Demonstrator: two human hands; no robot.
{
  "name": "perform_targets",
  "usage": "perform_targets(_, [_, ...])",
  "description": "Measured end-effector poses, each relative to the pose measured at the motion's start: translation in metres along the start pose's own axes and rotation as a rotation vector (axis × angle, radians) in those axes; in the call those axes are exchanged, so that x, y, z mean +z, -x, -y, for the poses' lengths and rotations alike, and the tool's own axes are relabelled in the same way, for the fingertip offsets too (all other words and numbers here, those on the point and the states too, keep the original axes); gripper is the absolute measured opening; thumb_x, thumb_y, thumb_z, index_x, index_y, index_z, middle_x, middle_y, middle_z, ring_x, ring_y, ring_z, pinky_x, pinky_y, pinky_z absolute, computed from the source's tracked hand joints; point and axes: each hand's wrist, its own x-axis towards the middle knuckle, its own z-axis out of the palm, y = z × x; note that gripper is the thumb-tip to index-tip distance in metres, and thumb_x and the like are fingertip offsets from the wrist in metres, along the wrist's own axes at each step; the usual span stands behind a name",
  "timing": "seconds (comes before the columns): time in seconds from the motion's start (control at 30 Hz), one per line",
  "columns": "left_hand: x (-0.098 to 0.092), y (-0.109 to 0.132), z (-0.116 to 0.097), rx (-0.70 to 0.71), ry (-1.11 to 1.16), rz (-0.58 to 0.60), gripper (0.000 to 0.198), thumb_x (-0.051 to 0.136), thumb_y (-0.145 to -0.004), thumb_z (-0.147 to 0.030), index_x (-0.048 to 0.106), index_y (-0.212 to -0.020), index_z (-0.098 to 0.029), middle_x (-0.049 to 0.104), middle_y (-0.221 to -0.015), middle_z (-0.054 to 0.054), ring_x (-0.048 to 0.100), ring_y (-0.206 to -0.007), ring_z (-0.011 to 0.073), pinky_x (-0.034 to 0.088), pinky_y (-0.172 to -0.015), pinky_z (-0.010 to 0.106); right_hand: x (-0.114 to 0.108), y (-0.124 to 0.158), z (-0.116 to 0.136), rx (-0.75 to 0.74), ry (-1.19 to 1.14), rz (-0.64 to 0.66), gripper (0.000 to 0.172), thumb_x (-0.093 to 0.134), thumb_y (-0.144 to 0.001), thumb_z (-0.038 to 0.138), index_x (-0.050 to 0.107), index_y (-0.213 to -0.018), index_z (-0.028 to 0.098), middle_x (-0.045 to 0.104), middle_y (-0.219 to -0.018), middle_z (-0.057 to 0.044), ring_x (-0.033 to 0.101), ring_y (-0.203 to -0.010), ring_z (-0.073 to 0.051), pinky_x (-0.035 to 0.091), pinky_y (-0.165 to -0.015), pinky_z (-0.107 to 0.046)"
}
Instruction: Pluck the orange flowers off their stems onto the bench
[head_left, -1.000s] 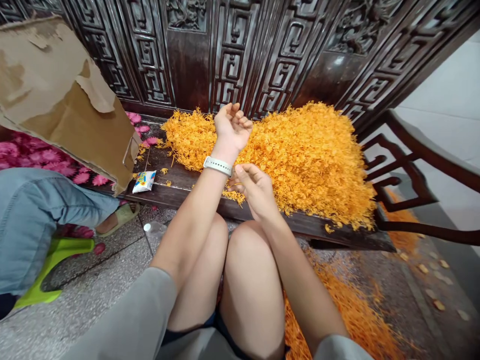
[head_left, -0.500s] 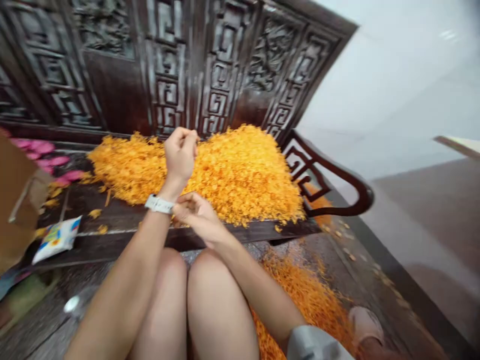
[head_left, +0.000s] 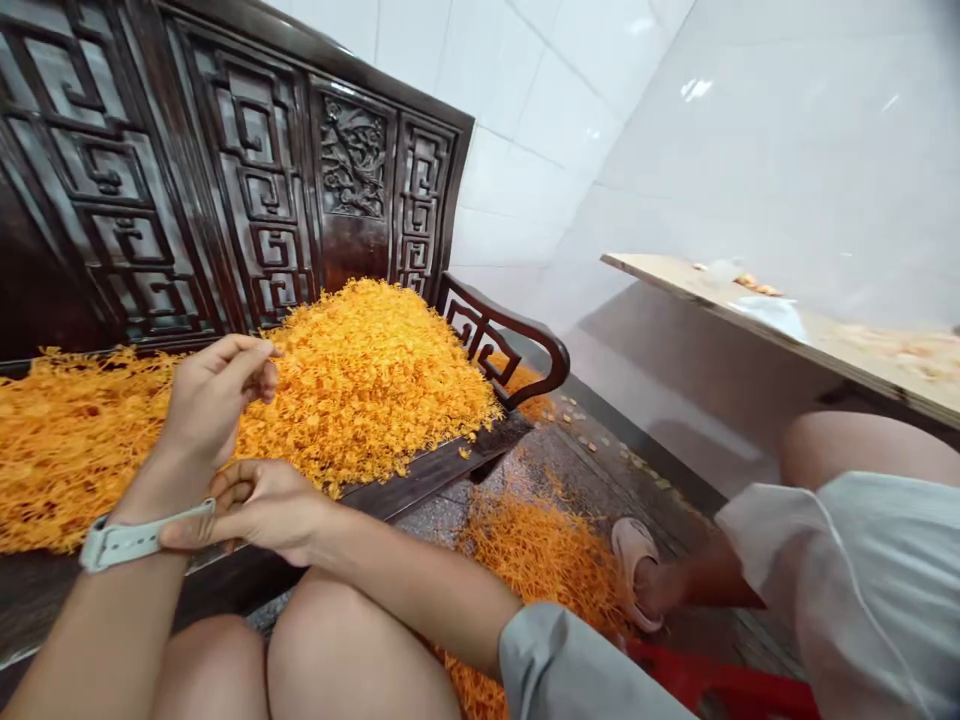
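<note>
Left hand (head_left: 214, 400) raised over a heaped mound of thin orange strands (head_left: 367, 385) on the seat of a dark carved wooden bench (head_left: 255, 200), fingers narrowly curled; right hand (head_left: 255, 510) just below, fingers narrow, any held strand too fine to tell. Mound's long axis along the bench; light fingertip pinches seemingly best.

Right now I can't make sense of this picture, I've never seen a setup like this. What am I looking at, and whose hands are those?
This view comes from a camera worn on a person's head, looking down at their own bare hands. The left hand, with a white watch on its wrist, is raised over a heap of orange strands on a dark carved wooden bench. The right hand sits just below it. Whether either hand holds anything is too small to tell.
</note>
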Motion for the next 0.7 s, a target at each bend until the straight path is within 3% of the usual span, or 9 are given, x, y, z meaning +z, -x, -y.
perform_targets(0.1, [0.009,0.004,-0.003,0.009,0.053,0.008,0.009,0.08,-0.082,-0.033,0.077,-0.075,-0.027,0.062,-0.061,-0.002,0.052,-0.055,0.0131,0.043,-0.052,0.025,-0.002,0.008,0.002,0.048,-0.083,0.037,0.078,0.109,-0.023,0.044,0.059,-0.077,0.02,0.065,-0.069,0.005,0.059,-0.058,-0.011,0.048,-0.055,-0.025])
perform_targets(0.23, [0.009,0.001,-0.004,0.087,0.029,0.037,0.017,0.081,-0.08,-0.035,0.074,-0.073,-0.021,0.061,-0.058,0.0,0.052,-0.051,0.0106,0.041,-0.05,0.023,0.0,0.021,0.011,-0.043,-0.06,0.056,0.069,0.106,-0.043,0.055,0.057,-0.077,0.019,0.066,-0.067,0.004,0.059,-0.059,-0.01,0.048,-0.058,-0.024])
perform_targets(0.43, [0.005,-0.003,-0.004,0.085,-0.033,0.025,0.018,0.072,-0.092,-0.026,0.068,-0.076,-0.019,0.061,-0.057,-0.001,0.053,-0.049,0.0089,0.041,-0.05,0.022,0.005,0.028,0.025,-0.101,-0.046,0.051,0.065,0.105,-0.054,0.042,0.056,-0.091,0.021,0.067,-0.072,0.006,0.06,-0.062,-0.01,0.05,-0.059,-0.023])
perform_targets(0.53, [0.005,-0.002,-0.006,0.069,-0.09,0.11,0.019,0.069,-0.096,-0.021,0.067,-0.077,-0.018,0.062,-0.06,-0.001,0.055,-0.051,0.0085,0.043,-0.054,0.022,0.006,0.029,0.029,-0.157,-0.051,0.027,0.062,0.104,-0.059,0.038,0.051,-0.087,0.022,0.063,-0.069,0.008,0.055,-0.059,-0.009,0.047,-0.057,-0.022])
perform_targets(0.6, [0.002,-0.003,-0.007,0.065,-0.121,0.158,0.019,0.069,-0.098,-0.023,0.066,-0.079,-0.018,0.063,-0.062,-0.001,0.056,-0.054,0.0088,0.044,-0.056,0.023,0.007,0.03,0.03,-0.173,-0.04,0.039,0.059,0.102,-0.062,0.039,0.05,-0.086,0.023,0.062,-0.069,0.007,0.054,-0.06,-0.009,0.047,-0.057,-0.023])
perform_targets(0.7, [-0.005,-0.006,-0.004,0.105,-0.179,0.104,0.023,0.068,-0.1,-0.031,0.064,-0.081,-0.019,0.062,-0.063,-0.001,0.056,-0.056,0.0096,0.043,-0.059,0.025,0.008,0.03,0.03,-0.18,0.004,0.071,0.053,0.1,-0.066,0.039,0.053,-0.083,0.022,0.061,-0.069,0.006,0.057,-0.062,-0.01,0.05,-0.058,-0.024])
